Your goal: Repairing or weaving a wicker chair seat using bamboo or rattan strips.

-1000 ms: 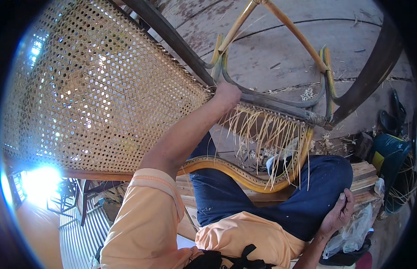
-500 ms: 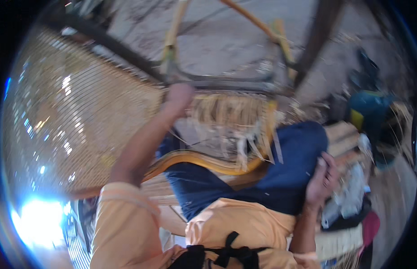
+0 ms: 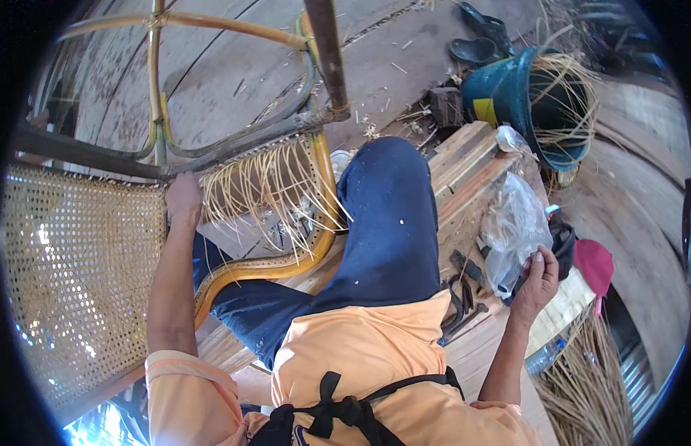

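My left hand (image 3: 183, 198) is closed on the frame of a cane chair, at the corner where the dark rail (image 3: 234, 152) meets the woven cane panel (image 3: 85, 260). Beside it, loose cane strands (image 3: 267, 182) hang from the drilled edge of a second section. That section's curved yellow-brown rim (image 3: 263, 267) rests across my lap. Over on the right, my right hand (image 3: 537, 281) has its thumb and fingers together at the lower edge of a clear plastic bag (image 3: 513, 219). The fingers seem to pinch the plastic.
A teal bucket (image 3: 512, 93) holding cane strips stands at the far right, near black sandals (image 3: 479, 37). Dark metal tools (image 3: 464, 297) lie on the wooden bench beside my thigh. A red cap (image 3: 593, 264) and a bundle of cane strips (image 3: 583, 379) are farther right.
The view has swung to the right. My right hand has moved off my thigh to the plastic bag. My left hand stays on the chair frame.
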`<action>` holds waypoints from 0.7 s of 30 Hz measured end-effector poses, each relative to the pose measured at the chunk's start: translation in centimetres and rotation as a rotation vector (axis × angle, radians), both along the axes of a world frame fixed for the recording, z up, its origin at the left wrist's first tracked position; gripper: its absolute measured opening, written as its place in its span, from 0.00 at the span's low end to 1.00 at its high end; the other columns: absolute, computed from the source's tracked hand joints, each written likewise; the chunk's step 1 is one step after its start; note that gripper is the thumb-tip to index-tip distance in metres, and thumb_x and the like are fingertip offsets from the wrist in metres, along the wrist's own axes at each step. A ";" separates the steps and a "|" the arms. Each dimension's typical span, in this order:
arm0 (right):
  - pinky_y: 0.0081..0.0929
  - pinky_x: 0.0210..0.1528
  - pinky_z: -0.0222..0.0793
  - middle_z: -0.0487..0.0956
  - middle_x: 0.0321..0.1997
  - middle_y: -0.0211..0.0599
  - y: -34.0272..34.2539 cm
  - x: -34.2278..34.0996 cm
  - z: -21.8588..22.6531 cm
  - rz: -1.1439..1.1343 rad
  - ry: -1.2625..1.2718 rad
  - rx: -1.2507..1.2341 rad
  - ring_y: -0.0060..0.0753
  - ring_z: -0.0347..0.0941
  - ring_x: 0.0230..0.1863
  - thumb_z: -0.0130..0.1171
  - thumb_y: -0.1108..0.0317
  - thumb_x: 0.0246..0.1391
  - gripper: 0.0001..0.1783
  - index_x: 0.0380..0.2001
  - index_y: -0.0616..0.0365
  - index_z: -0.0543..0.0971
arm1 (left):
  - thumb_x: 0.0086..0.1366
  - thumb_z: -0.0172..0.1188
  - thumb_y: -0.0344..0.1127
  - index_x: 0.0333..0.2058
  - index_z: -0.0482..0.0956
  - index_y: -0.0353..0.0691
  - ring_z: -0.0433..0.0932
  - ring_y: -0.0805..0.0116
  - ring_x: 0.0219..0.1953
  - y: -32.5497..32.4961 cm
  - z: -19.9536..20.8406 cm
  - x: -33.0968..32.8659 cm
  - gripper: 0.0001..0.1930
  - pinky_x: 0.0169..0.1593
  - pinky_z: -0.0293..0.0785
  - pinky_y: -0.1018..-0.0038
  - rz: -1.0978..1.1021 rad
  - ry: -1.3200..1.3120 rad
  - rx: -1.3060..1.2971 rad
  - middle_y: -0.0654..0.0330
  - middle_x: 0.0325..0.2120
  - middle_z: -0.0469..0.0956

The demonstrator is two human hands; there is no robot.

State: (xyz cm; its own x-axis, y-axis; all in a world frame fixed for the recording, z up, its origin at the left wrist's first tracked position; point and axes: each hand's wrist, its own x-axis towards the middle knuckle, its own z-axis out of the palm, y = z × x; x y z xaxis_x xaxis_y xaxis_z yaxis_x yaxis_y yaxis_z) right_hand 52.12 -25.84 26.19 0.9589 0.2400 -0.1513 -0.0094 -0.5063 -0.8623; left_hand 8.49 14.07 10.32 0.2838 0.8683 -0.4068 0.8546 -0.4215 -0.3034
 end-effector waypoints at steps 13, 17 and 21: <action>0.14 0.35 0.61 0.71 0.30 0.26 -8.9 -7.8 -3.5 0.150 0.210 -0.354 0.17 0.64 0.31 0.49 0.74 0.54 0.06 0.33 0.63 0.74 | 0.51 0.49 0.34 0.30 0.74 0.27 0.75 0.64 0.27 0.1 -9.6 -9.8 0.14 0.30 0.70 0.69 0.863 -0.787 0.068 0.50 0.28 0.76; 0.16 0.39 0.62 0.72 0.31 0.30 -9.2 -7.6 -3.3 0.164 0.195 -0.400 0.20 0.66 0.34 0.49 0.76 0.53 0.06 0.33 0.64 0.74 | 0.50 0.52 0.23 0.43 0.68 0.33 0.75 0.59 0.31 -0.8 -10.1 -7.6 0.18 0.29 0.73 0.65 1.470 -1.588 -0.224 0.57 0.29 0.74; 0.20 0.40 0.64 0.74 0.31 0.32 -7.9 -5.9 -2.4 0.193 0.015 -0.386 0.23 0.68 0.35 0.49 0.76 0.52 0.06 0.33 0.63 0.74 | 0.52 0.50 0.23 0.33 0.71 0.34 0.75 0.62 0.22 1.4 -14.1 -10.9 0.08 0.24 0.72 0.67 1.592 -1.591 -0.259 0.57 0.26 0.74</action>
